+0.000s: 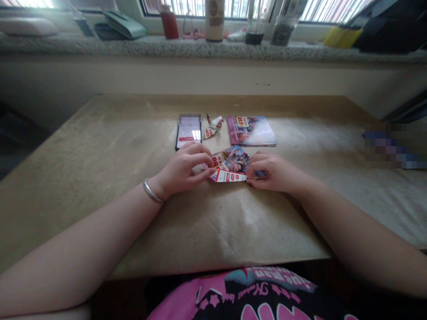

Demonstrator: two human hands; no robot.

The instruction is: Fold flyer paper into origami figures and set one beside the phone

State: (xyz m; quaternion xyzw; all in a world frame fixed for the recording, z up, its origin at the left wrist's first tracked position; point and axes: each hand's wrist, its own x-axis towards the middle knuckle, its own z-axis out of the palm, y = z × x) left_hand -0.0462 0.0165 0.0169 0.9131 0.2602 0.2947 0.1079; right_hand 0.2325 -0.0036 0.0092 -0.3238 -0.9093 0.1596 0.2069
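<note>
A printed, colourful sheet of paper (233, 160) lies on the table between my hands, its near edge folded up into a white strip with red marks. My left hand (188, 166) pinches the sheet's left side between thumb and fingers. At the right end of the fold, my right hand (271, 171) grips the paper, thumb and forefinger closed on its corner. Just beyond the sheet stands a small folded paper figure (213, 126), shaped like a bird. A silver bangle (152, 191) circles my left wrist.
A phone (189, 133) with a lit screen lies past my left hand. Beside the paper figure is a stack of similar printed sheets (251, 131). Bottles and jars, among them a red one (169, 22), line the stone windowsill (187, 48) behind the table (110, 155).
</note>
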